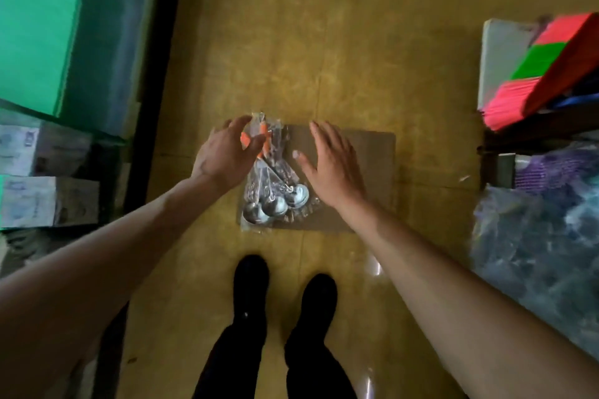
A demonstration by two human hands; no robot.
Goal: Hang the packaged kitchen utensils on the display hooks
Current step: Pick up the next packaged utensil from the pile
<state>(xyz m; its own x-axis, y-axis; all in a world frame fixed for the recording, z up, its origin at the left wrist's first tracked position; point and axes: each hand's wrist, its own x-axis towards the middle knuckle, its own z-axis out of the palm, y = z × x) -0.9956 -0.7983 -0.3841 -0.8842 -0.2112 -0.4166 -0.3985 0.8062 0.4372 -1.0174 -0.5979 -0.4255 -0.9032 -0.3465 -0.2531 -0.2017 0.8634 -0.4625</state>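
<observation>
Both forearms (113,253) are bare as far as the picture reaches. The left hand (227,152) and the right hand (334,165) are bare too. The right thumb has a short, pale nail. The legs are in plain black trousers (233,366), narrow in cut. The shoes (251,278) are black with rounded toes.

Single head cam, wide-angle, facing nearly straight down at floor (324,42); left hand (223,155) & right hand (334,168) mid-frame, close; shoes (251,282) at btm centre.
</observation>
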